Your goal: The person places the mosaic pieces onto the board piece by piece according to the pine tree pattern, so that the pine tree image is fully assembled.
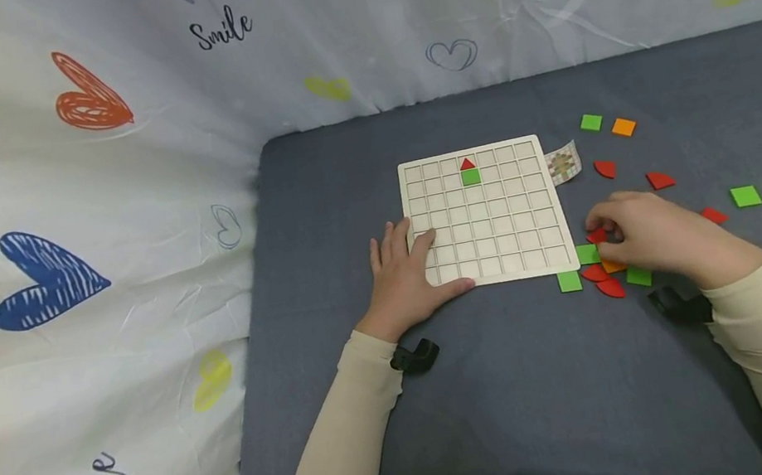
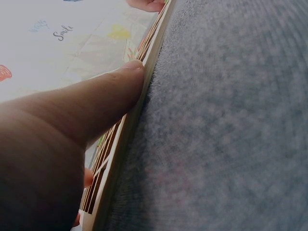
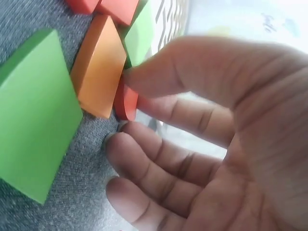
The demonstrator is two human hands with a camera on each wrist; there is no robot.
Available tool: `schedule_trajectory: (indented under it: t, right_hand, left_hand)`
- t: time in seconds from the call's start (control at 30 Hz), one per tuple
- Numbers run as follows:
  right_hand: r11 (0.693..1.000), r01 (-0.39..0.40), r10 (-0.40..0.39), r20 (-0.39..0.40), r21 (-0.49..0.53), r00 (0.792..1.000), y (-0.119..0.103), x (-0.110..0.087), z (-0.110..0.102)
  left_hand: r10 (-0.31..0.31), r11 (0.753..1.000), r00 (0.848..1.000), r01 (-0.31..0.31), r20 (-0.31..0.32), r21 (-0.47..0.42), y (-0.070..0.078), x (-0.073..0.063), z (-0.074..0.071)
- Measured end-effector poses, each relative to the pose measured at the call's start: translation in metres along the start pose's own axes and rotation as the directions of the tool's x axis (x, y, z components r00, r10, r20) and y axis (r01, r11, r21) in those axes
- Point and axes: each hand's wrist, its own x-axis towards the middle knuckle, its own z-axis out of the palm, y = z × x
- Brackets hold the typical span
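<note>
A pale wooden grid board (image 1: 495, 243) lies on the table, with a red triangle tile (image 1: 466, 163) above a green square tile (image 1: 471, 177) in its upper cells. My left hand (image 1: 403, 280) rests spread at the board's lower left corner, its thumb (image 2: 115, 89) along the near edge. To the right of the board, my right hand (image 1: 653, 234) pinches a red tile (image 3: 127, 103) between thumb and index finger, low at the table. An orange tile (image 3: 100, 67) and a green tile (image 3: 38, 115) lie beside those fingers. The red tile's full shape is hidden.
Loose green, orange and red tiles, among them a green square (image 1: 746, 196) and a red quarter circle (image 1: 661, 180), are scattered on the grey tabletop (image 1: 511, 384). A small printed card (image 1: 564, 163) shows by the board's right edge. White printed cloth (image 1: 156, 292) hangs behind and left.
</note>
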Motion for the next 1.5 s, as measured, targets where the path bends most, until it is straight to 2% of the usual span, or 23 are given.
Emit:
schedule_trajectory:
  t: [0.63,1.0,1.33,1.5]
  right_hand:
    - [0.999,-0.030,0.029,-0.005,-0.021,1.000,0.004,0.003,0.000]
    - [0.998,-0.026,0.019,-0.100,-0.064,0.995,0.012,0.000,0.001]
    - [0.998,-0.011,0.006,-0.076,-0.065,0.997,0.013,0.001,-0.001]
    - [0.998,-0.003,-0.004,-0.107,-0.069,0.994,0.013,0.004,-0.005]
  left_hand:
    - [-0.003,1.000,1.000,0.003,-0.007,0.004,0.001,0.001,0.000]
    - [0.000,1.000,1.000,0.000,-0.006,0.007,0.000,0.002,-0.001]
    - [-0.005,1.000,1.000,0.005,-0.012,0.006,0.001,0.001,-0.001]
    - [-0.005,1.000,1.000,0.005,-0.003,0.002,0.001,0.000,-0.001]
